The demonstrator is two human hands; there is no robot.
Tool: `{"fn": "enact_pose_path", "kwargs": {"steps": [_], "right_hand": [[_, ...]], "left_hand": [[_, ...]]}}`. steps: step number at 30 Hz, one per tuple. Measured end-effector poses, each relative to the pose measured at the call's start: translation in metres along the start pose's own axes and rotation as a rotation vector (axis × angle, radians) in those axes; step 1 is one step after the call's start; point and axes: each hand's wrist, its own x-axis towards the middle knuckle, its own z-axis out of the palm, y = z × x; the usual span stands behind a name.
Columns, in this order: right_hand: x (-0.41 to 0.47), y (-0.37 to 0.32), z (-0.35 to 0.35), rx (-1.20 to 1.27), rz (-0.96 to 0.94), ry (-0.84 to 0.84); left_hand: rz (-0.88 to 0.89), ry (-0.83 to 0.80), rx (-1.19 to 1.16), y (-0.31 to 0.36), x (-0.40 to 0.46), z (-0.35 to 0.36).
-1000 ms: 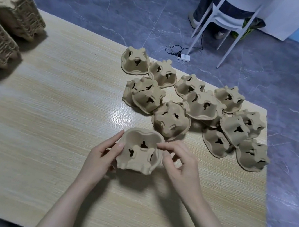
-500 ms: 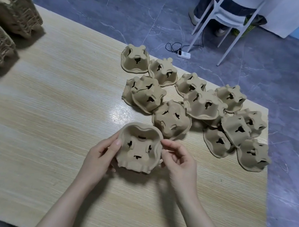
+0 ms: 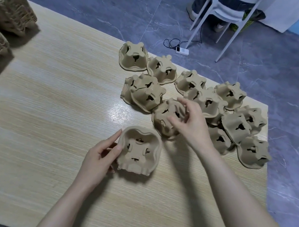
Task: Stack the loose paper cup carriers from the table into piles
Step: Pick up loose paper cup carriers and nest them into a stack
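On the wood-grain table (image 3: 50, 120), moulded-pulp carriers (image 3: 235, 114) crowd the far right; left hand (image 3: 99, 160) grips an upturned carrier (image 3: 139, 151); right hand (image 3: 191, 122), fingers spread, hovers over another carrier (image 3: 163, 118). Ribbed stacks (image 3: 6, 11) stand far left.

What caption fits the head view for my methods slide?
Left hand holds an upturned carrier while the right hand reaches over a loose carrier on the table.

The right hand (image 3: 191, 122) is off the held carrier (image 3: 139, 150) and now reaches up-frame, fingers spread over the nearest loose carrier (image 3: 165, 116) at frame centre. Contact there cannot be confirmed owing to blur. The left hand (image 3: 99, 159) alone now holds the carrier.
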Motion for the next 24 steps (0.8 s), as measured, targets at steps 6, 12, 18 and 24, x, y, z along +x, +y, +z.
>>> {"fn": "enact_pose_path", "kwargs": {"steps": [6, 12, 18, 24], "right_hand": [[0.033, 0.002, -0.01, -0.242, 0.086, -0.234], [0.015, 0.009, -0.015, -0.207, 0.061, -0.166], [-0.015, 0.013, -0.016, -0.058, 0.072, -0.086], [-0.033, 0.023, -0.013, 0.184, 0.083, 0.05]], "left_hand": [[0.008, 0.001, 0.005, 0.0, 0.001, -0.001], [-0.009, 0.01, -0.006, 0.001, 0.002, -0.001], [-0.013, 0.009, -0.037, 0.004, 0.003, 0.001], [-0.039, 0.013, -0.07, 0.006, 0.001, 0.005]]}}
